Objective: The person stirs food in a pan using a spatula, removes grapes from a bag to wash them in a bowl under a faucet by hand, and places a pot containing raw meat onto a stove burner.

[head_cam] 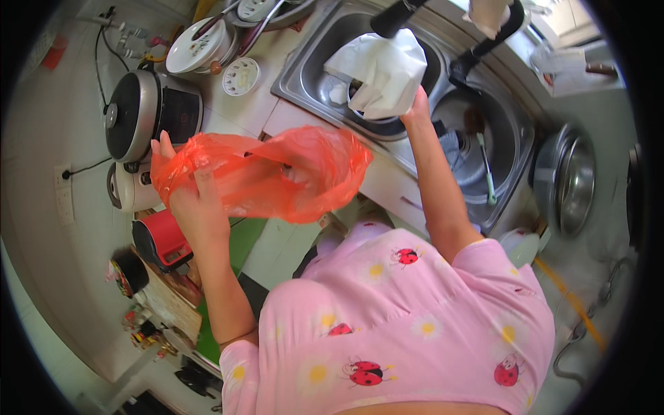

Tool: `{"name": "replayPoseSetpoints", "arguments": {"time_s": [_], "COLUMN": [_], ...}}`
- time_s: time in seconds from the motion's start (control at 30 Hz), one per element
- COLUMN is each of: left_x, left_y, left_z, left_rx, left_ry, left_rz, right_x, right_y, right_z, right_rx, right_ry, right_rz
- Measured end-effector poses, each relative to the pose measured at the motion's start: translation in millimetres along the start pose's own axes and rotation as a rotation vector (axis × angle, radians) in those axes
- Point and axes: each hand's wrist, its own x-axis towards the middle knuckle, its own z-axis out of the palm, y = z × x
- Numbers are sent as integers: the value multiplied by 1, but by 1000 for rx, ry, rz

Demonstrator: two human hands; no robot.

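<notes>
A thin red plastic bag [311, 181] hangs from my left hand [194, 197], its mouth spread wide over the counter's front edge. My right hand [417, 106] grips a crumpled white sheet or bag [389, 72], paper or plastic, above the left basin of a steel double sink [295, 85]. Beneath the white piece, part of a round metal container [355, 93] shows in that basin, with dark contents I cannot make out. Some whitish material [338, 93] lies beside it. The fingertips of my right hand are partly hidden behind the white piece.
In the right basin lie a green-handled brush [487, 171] and a bluish cloth [451, 148]. A black faucet [467, 65] rises behind. Steel bowls [576, 181] stand at right. Leftward are a multicooker [155, 114], stacked bowls [199, 46], a small patterned dish [241, 77] and a red appliance [161, 238].
</notes>
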Motion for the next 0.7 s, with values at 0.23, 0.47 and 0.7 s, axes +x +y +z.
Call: {"name": "replayPoseSetpoints", "arguments": {"time_s": [0.23,0.47,0.7], "left_x": [-24,-58,-75], "left_y": [1,-2,-23], "left_z": [5,34,30], "left_rx": [-82,-177,-148], "left_ry": [-3,-153,-93], "left_rz": [-145,-152,-212], "right_x": [-14,-109,-167], "right_y": [35,98,116], "right_z": [30,118,125], "right_rx": [-536,-1680,-1686], "right_ry": [60,-536,-1130], "right_rz": [-6,-660,-819]}}
